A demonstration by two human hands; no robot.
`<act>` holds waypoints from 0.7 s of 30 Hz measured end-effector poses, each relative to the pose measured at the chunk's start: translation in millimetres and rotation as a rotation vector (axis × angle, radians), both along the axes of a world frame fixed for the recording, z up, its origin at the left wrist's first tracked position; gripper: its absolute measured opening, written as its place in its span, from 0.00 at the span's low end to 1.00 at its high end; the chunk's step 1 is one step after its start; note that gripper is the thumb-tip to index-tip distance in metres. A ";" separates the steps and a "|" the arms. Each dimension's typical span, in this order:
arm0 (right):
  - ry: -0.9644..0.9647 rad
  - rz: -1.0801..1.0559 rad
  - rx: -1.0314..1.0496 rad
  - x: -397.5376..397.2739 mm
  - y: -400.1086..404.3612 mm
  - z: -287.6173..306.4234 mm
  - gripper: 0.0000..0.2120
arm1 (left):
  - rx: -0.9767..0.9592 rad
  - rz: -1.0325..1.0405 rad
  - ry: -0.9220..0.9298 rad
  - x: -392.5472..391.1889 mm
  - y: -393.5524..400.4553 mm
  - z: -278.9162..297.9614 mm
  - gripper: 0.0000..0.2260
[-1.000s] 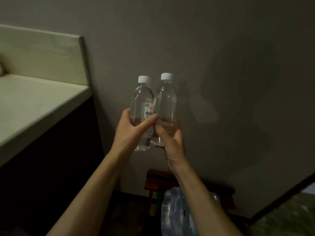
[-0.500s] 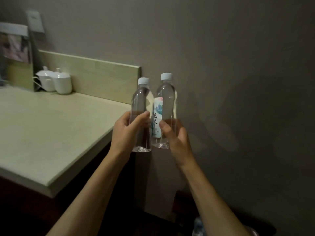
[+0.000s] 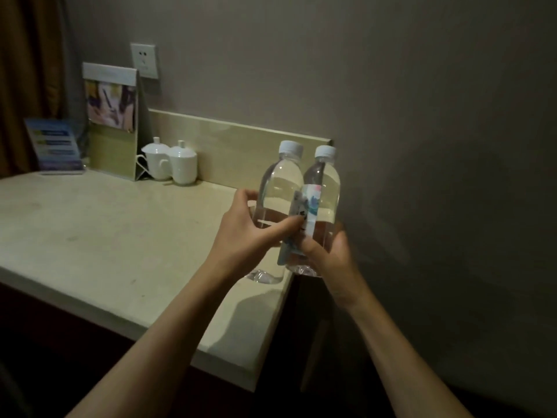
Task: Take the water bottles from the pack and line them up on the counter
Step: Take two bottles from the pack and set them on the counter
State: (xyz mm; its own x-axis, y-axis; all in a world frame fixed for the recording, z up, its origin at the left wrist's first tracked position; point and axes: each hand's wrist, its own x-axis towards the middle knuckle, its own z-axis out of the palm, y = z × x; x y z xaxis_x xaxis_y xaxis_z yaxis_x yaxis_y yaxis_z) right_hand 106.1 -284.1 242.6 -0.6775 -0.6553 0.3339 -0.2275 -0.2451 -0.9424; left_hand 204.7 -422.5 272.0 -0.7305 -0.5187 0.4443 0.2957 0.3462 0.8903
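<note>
Both bottles have come over the counter point(image 3: 90, 236). The left hand point(image 3: 241, 236) grips one bottle point(image 3: 278, 188), the right hand point(image 3: 328, 257) the other bottle point(image 3: 325, 188) just beside it. Setting them down looks next.

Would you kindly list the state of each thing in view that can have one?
left bottle: capped, upright, gripped by left hand
right bottle: capped, upright, gripped by right hand
lidded cups: lids on, standing on counter
wall socket: nothing plugged in
</note>
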 end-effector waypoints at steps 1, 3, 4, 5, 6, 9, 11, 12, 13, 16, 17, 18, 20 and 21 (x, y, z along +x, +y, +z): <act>-0.003 -0.002 0.010 -1.1 -4.0 -0.8 0.29 | -0.004 -0.007 0.002 -1.1 -6.3 -2.0 0.25; -0.029 0.015 0.011 -4.4 -10.8 -1.7 0.27 | -0.016 -0.016 -0.005 -3.7 -18.1 -3.5 0.22; -0.050 0.020 -0.001 -6.5 -14.4 -1.1 0.26 | -0.026 -0.022 -0.005 -5.8 -24.1 -3.6 0.22; -0.066 0.024 -0.019 -9.5 -18.7 -0.6 0.25 | -0.033 -0.032 -0.004 -8.6 -30.2 -4.0 0.22; -0.076 0.035 -0.031 -12.6 -23.2 -0.9 0.24 | -0.031 -0.042 -0.005 -11.0 -35.3 -5.1 0.21; -0.089 0.043 -0.040 -21.5 -34.9 1.7 0.27 | -0.041 -0.046 -0.026 -17.2 -49.7 -6.2 0.19; -0.067 0.014 -0.044 -27.6 -41.8 2.6 0.25 | -0.102 -0.034 -0.057 -21.1 -59.8 -3.0 0.17; -0.045 0.000 -0.040 -30.6 -45.8 2.1 0.23 | -0.129 -0.033 -0.069 -23.2 -65.1 -1.8 0.16; -0.032 -0.008 -0.036 -32.7 -49.1 1.6 0.22 | -0.140 -0.040 -0.079 -24.8 -69.5 -1.0 0.16; -0.047 -0.006 -0.018 -40.0 -59.8 -2.2 0.20 | -0.108 -0.100 -0.086 -28.9 -80.1 1.0 0.16; -0.054 -0.006 0.001 -42.2 -64.5 -2.8 0.21 | -0.089 -0.124 -0.084 -31.0 -84.6 0.4 0.16; -0.050 -0.012 0.025 -45.0 -69.9 -3.1 0.22 | -0.071 -0.139 -0.084 -33.6 -90.1 -0.5 0.15; -0.006 -0.042 0.078 -51.9 -81.0 -4.8 0.23 | -0.054 -0.148 -0.095 -39.9 -102.8 -2.9 0.18; 0.017 -0.058 0.104 -55.4 -86.5 -5.8 0.23 | -0.055 -0.150 -0.109 -42.9 -109.6 -3.6 0.19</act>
State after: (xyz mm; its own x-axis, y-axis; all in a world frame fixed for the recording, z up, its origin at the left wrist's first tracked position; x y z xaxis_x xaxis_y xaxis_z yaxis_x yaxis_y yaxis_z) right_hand 50.7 -370.6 236.8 -0.7103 -0.6467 0.2779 -0.2542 -0.1325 -0.9580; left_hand 161.8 -532.1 268.4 -0.8434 -0.3771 0.3828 0.2504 0.3546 0.9009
